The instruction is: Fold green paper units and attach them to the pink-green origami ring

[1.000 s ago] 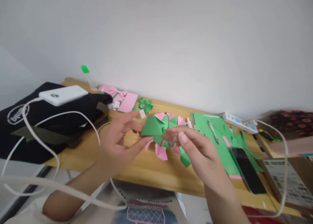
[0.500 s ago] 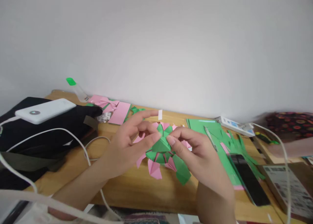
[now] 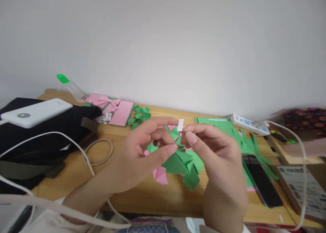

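Taking the folded piece as the clock's centre, the wooden table (image 3: 137,195) carries everything, and the black bag (image 3: 71,128) sits out toward ten o'clock, seemingly kept off the working patch. Green sheets (image 3: 210,121) lie at one to two o'clock, within easy reach. The left hand (image 3: 145,151) comes in from nine o'clock, thumb pinching the green folded piece (image 3: 177,164) against its curled fingers, perhaps to steady it. The right hand (image 3: 216,151) is bent in from three, thumb and forefinger almost together; I can't tell whether anything is between them. The pink-and-green cluster (image 3: 161,176) shows under and around the hands. The phone (image 3: 262,180) lies at three o'clock, seemingly clear of the right wrist. Smallest, the white strip (image 3: 180,124) stands at the left forefinger's tip, at twelve, probably stuck there to free the thumb.
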Tool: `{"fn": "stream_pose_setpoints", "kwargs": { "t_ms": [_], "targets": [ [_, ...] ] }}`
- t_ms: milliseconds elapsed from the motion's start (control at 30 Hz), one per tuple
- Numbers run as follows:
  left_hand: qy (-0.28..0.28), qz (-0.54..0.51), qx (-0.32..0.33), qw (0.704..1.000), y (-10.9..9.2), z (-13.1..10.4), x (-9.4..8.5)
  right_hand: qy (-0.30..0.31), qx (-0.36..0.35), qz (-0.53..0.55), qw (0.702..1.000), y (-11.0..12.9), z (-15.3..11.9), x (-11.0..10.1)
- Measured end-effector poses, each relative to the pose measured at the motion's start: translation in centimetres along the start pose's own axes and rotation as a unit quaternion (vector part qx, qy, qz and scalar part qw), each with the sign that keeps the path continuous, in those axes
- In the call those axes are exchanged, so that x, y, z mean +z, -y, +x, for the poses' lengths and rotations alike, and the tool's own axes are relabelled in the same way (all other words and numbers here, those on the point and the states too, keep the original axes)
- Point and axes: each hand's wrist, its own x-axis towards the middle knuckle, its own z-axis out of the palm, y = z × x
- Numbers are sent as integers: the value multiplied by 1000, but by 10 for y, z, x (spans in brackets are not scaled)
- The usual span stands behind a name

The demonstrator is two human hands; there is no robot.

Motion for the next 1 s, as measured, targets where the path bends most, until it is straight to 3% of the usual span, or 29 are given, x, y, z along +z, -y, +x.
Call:
{"fn": "stream_pose_setpoints", "kwargs": {
  "t_ms": [400, 567, 700, 833, 933, 1000],
  "targets": [
    [-6, 125, 76, 989, 8, 2, 1, -29, -2, -47, 998, -3, 2, -2],
    [-14, 243, 148, 959, 4, 4, -3, -2, -12, -70, 997, -1, 3, -7],
    [6, 300, 151, 942, 0, 2, -5, 25, -12, -70, 997, 2, 5, -10],
    [34, 394, 168, 903, -2, 1, -7, 40, -3, -52, 998, 5, 5, -12],
    [9, 449, 176, 876, -2, 2, -10, 59, 3, -45, 997, 8, 3, -16],
    [-25, 432, 181, 883, 0, 4, -15, 67, 1, -53, 996, 10, 2, -18]
  ]
}}
